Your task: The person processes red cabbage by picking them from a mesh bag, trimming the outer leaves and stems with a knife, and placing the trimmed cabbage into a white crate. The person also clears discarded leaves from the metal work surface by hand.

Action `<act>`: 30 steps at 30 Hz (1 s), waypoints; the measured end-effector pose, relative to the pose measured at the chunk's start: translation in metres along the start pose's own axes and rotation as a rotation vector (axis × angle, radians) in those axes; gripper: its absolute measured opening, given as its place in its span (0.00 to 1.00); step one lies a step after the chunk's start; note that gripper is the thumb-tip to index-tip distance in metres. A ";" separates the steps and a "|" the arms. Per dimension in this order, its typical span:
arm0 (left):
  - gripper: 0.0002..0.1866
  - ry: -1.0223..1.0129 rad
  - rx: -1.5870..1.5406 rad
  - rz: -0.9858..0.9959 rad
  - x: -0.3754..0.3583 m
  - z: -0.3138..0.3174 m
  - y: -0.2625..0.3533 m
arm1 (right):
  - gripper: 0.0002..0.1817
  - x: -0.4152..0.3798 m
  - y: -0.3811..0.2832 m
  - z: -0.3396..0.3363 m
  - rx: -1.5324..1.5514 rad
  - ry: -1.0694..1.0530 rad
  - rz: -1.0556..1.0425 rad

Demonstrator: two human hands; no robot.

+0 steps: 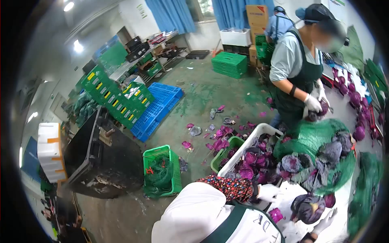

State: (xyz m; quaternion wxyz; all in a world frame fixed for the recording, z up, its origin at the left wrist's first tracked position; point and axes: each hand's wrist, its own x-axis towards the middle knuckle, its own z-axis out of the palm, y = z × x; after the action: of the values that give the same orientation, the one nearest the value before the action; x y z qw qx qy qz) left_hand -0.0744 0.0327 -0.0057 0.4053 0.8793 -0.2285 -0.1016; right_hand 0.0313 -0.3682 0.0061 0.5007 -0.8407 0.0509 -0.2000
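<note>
Near the bottom of the head view, my left hand (269, 192), in a white glove below a floral sleeve, is open with its fingers stretched out over the white work surface. A dark purple cabbage (308, 208) with loose outer leaves lies between my two hands. My right hand (325, 222), also white-gloved, is open beside the lower right of this cabbage; whether it touches it I cannot tell. A small bright purple piece (276, 215) lies below my left hand. Above are leafy cabbages (291, 163) on green netting (316, 135).
A white crate (233, 162) of purple cabbages stands beside the work surface. A co-worker (298, 69) in white gloves holds a cabbage across from me; another person (279, 23) is behind. A green basket (177, 174), a black bin (107, 162) and fallen leaves (195, 131) are on the floor.
</note>
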 end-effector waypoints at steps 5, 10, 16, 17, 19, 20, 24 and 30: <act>0.16 0.079 -0.079 0.138 0.018 -0.013 0.021 | 0.15 0.016 -0.025 0.026 0.053 -0.555 0.112; 0.39 -0.353 -0.139 -0.231 0.025 0.002 0.051 | 0.19 -0.038 -0.081 0.014 -0.311 -0.313 0.024; 0.49 -0.576 0.348 0.363 0.014 0.064 0.067 | 0.18 -0.093 -0.097 -0.011 -0.666 -0.109 0.203; 0.44 -0.548 0.474 0.550 0.020 0.062 0.051 | 0.19 -0.097 -0.080 -0.021 -0.580 -0.077 0.250; 0.36 -0.473 0.453 0.632 0.025 0.048 0.029 | 0.23 -0.111 -0.055 -0.048 -0.513 -0.043 0.380; 0.36 -0.445 0.533 0.559 0.028 0.035 0.022 | 0.25 -0.121 -0.036 -0.059 -0.438 -0.016 0.417; 0.37 -0.200 0.890 0.085 0.010 -0.002 0.016 | 0.30 -0.167 -0.046 -0.077 -0.176 0.014 0.538; 0.51 -0.494 -0.429 0.073 0.029 0.032 0.116 | 0.18 -0.203 -0.122 -0.048 0.304 -0.112 0.598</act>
State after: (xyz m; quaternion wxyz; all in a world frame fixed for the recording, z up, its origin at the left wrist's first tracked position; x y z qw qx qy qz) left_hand -0.0980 -0.0686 0.0615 0.5169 0.7140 -0.3245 -0.3431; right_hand -0.1874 -0.2897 0.0736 0.6587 -0.7140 0.2373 -0.0033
